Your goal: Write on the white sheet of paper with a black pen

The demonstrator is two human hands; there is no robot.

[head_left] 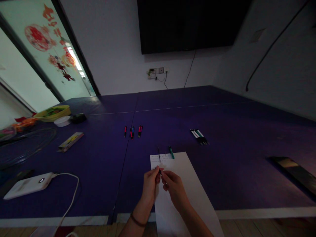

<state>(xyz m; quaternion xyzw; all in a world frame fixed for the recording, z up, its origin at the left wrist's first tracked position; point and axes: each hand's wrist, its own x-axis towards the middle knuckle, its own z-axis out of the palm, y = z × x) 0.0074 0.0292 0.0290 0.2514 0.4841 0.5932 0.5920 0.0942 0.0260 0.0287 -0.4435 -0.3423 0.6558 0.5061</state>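
A large dark-blue table (222, 125) fills the dim room, black wall-mounted screen (190, 23) at twelve o'clock, frosted glass window (37, 59) at ten

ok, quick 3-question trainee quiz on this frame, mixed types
1. True or false: both hands meet over the white paper and pinch one small dark item.
2. Which lies on the paper's far edge, beside the thin dark refill? A) teal pen piece B) yellow bowl C) power bank
3. Fill in: the white power bank with its cable lies to the person's ____.

Key
1. True: left hand and right hand pinch the small dark part together.
2. A
3. left
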